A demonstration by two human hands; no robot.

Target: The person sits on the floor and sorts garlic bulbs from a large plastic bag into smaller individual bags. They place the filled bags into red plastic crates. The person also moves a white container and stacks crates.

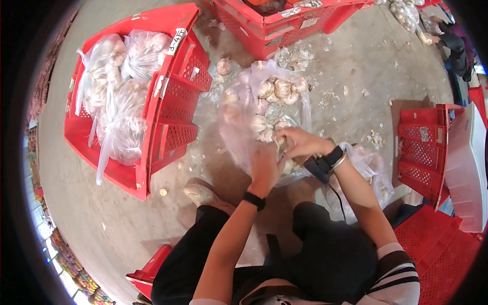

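An opened clear plastic bag [238,126] of garlic bulbs [282,88] lies on the floor before me. Both hands meet over its near side. My right hand [305,142] has its fingers curled around what looks like a garlic bulb [281,145], partly hidden by the fingers. Close against it on the left is my left hand [265,162], blurred by motion; whether it grips anything is not visible. Some greenish clear plastic [284,113] shows among the bulbs inside the bag.
A red crate [156,152] holding tied bags of garlic [122,126] stands at left. Another red crate [263,34] is ahead, a third [421,133] at right. A second garlic bag [371,167] lies by my right arm. A loose bulb [223,66] and skins litter the floor.
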